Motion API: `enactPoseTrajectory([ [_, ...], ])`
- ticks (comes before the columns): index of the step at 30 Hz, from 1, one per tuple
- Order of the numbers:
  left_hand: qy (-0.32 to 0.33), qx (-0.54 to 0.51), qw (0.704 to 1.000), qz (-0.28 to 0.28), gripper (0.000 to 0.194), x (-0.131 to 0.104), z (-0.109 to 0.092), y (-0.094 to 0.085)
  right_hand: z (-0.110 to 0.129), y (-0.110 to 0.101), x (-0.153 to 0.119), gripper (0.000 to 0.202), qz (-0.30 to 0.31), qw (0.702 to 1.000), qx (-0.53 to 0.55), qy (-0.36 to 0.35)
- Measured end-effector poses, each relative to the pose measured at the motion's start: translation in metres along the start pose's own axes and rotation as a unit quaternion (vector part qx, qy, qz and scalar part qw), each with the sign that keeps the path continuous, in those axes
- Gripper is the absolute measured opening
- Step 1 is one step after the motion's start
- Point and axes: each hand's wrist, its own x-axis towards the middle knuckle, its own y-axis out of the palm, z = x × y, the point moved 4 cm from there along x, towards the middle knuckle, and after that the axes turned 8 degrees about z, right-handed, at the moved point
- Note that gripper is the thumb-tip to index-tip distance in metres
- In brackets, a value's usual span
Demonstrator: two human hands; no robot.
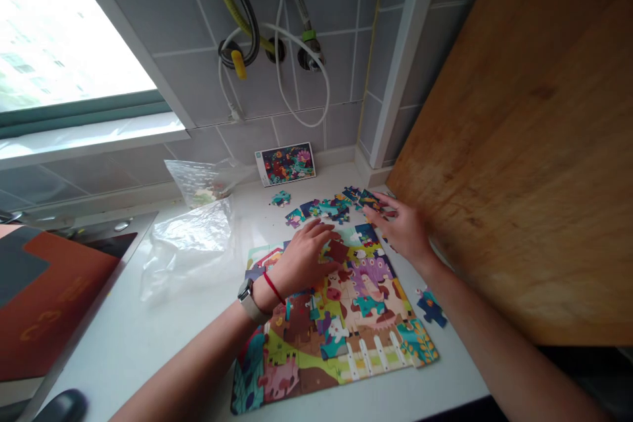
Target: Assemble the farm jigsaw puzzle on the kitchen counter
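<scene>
A colourful farm-scene jigsaw puzzle (368,336) lies on the white countertop, with fence, pig and cow pictures on it. My left hand (307,254), with a watch and red cord at the wrist, rests over its upper middle, fingers apart and nothing visibly held. Some loose pieces lie on top of the picture. At the back right, my right hand (403,227) has thumb and fingers closed on a dark blue puzzle piece (368,200). Beside it spreads a row of loose puzzle pieces (326,208). Another dark blue piece (432,308) lies right of the puzzle.
A picture card (289,165) leans against the tiled wall. One stray piece (281,198) lies before it. Clear plastic bags (190,237) sit to the left, near an orange box (54,297). A wooden panel (504,145) bounds the right side. Hoses (252,20) hang above.
</scene>
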Motion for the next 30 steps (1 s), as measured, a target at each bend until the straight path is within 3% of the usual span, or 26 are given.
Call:
enactPoseTrajectory([
  [2, 0.008, 0.018, 0.999, 0.029, 0.053, 0.001, 0.0, 0.007, -0.01, -0.005, 0.004, 0.065, -0.042, 0.994, 0.081, 0.055],
  [5, 0.03, 0.016, 0.998, 0.05, 0.038, 0.003, 0.0, 0.01, -0.013, -0.008, 0.006, 0.068, -0.067, 0.979, 0.178, 0.066],
  [12, 0.034, 0.037, 0.999, 0.013, 0.02, 0.007, 0.011, -0.003, -0.011, 0.0, 0.005, 0.061, -0.03, 0.969, 0.234, 0.074],
  [17, -0.035, 0.085, 0.996, -0.01, 0.016, 0.006, 0.035, -0.01, -0.001, 0.016, -0.004, 0.052, 0.105, 0.993, 0.055, -0.012],
  [20, -0.074, 0.103, 0.992, -0.027, 0.015, 0.004, 0.048, -0.012, 0.01, 0.034, -0.018, 0.048, 0.209, 0.971, -0.077, -0.088],
  [24, -0.083, 0.109, 0.989, -0.05, 0.016, 0.002, 0.049, -0.017, 0.015, 0.053, -0.028, 0.07, 0.315, 0.928, -0.151, -0.128],
  [26, -0.041, 0.087, 0.995, -0.041, 0.019, 0.002, 0.038, -0.02, 0.015, 0.052, -0.019, 0.073, 0.314, 0.925, -0.17, -0.134],
  [30, 0.042, 0.056, 0.997, 0.017, 0.016, 0.002, 0.014, -0.021, 0.009, 0.037, 0.03, 0.044, 0.256, 0.924, -0.276, -0.063],
])
